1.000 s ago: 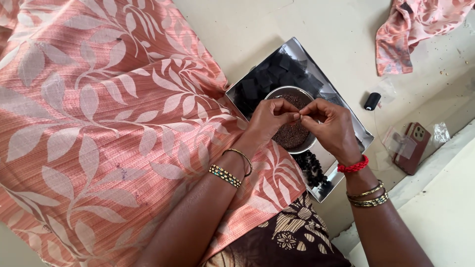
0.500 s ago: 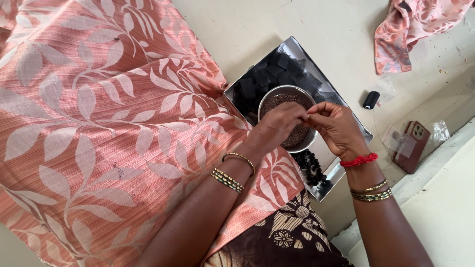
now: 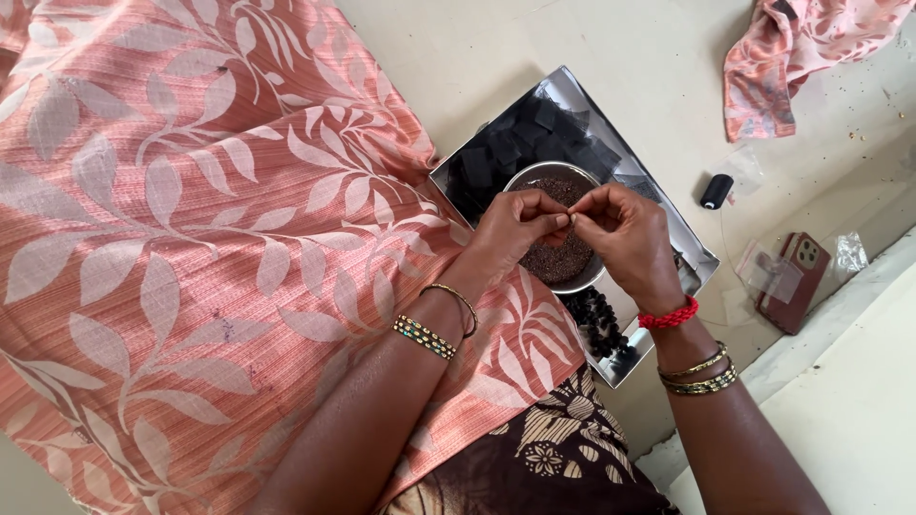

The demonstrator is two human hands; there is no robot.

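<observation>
Both hands (image 3: 571,217) fingertips together, pinching something too small to identify, above bead bowl (image 3: 558,259); black squares (image 3: 520,143) at 11 o'clock, untouched.

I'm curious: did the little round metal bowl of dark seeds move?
No. The round metal bowl of dark seeds sits in the same spot on the shiny steel tray.

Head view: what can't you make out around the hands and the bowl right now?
- Whatever the fingertips pinch: too small, covered by both hands.
- Near part of the bowl: hidden by the left hand and right hand.
- Tray contents: dark pieces, partly covered.
- Pink cloth: cut off at the left edge.
</observation>
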